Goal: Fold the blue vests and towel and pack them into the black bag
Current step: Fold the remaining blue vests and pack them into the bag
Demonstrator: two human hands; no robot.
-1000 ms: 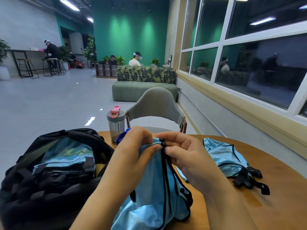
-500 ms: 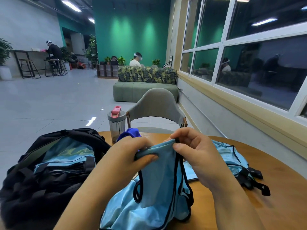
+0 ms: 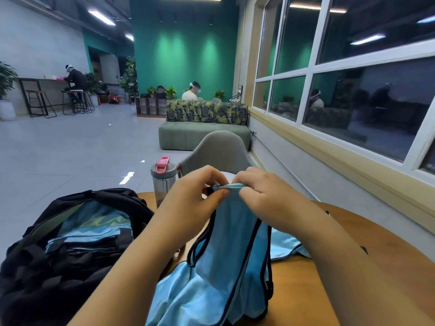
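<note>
Blue vest (image 3: 230, 262) hangs above the wooden table (image 3: 388, 250), just right of the open black bag (image 3: 47, 267), as we pinch its top edge with left hand (image 3: 195, 196) and right hand (image 3: 263, 196).

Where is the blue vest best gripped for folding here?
By its top edge, from above, judging by the pose: the left hand and right hand pinch the bunched top of the blue vest close together, so the body hangs straight over the table.
</note>
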